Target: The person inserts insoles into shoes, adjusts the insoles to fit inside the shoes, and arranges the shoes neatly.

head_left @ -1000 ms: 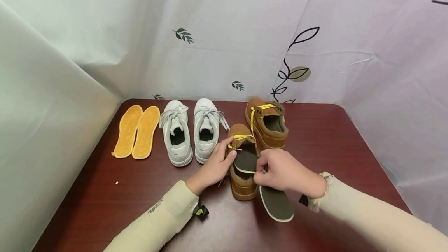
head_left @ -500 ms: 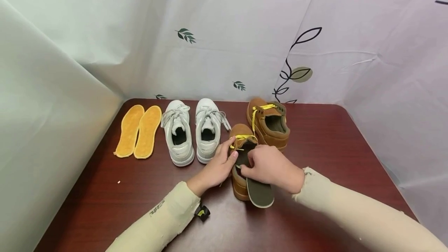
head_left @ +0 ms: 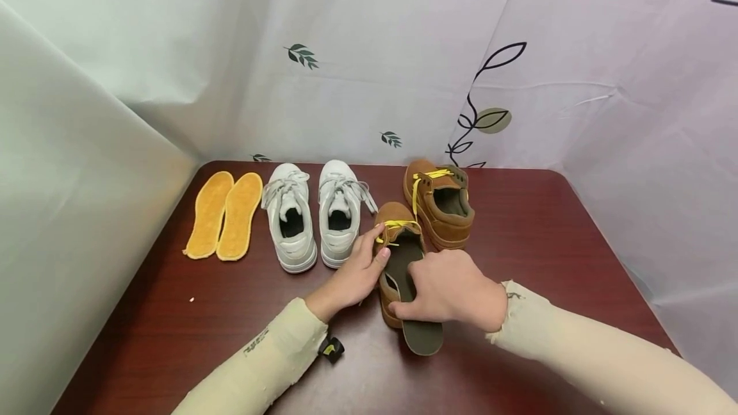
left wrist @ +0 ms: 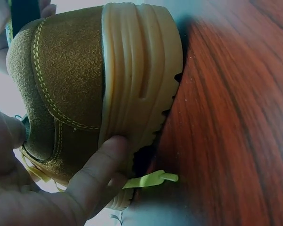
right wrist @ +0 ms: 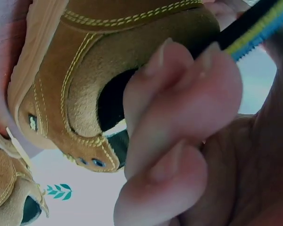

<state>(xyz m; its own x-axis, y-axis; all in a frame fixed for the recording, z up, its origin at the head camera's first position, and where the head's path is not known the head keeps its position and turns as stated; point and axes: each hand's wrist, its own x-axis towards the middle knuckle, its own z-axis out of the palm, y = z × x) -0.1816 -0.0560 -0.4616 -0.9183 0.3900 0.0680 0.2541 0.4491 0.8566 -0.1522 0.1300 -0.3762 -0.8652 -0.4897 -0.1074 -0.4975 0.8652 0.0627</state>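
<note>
My left hand (head_left: 354,274) grips the near brown suede shoe (head_left: 392,213) by its left side. Its thumb is at the opening, and in the left wrist view a fingertip presses the tan sole (left wrist: 137,61). With thumb and curled fingers, my right hand (head_left: 452,290) holds a dark insole (head_left: 423,341) whose front part lies inside that shoe. The insole's rounded heel end sticks out past the back of the shoe, tilted to the right. In the right wrist view its yellow and blue edge (right wrist: 259,33) shows beyond the fingertips. The insole's toe end is hidden in the shoe.
Behind to the right stands the other brown shoe (head_left: 455,232) with yellow laces. Left of my hands are two white sneakers (head_left: 296,255) (head_left: 339,252) and a pair of orange insoles (head_left: 210,213) (head_left: 239,216). Patterned curtains (head_left: 357,82) enclose the dark red table (head_left: 259,319).
The dark insole, bent over the opening earlier, has straightened with its front inside the shoe. My right hand went left, then back toward the heel. My left hand stays on the shoe.
</note>
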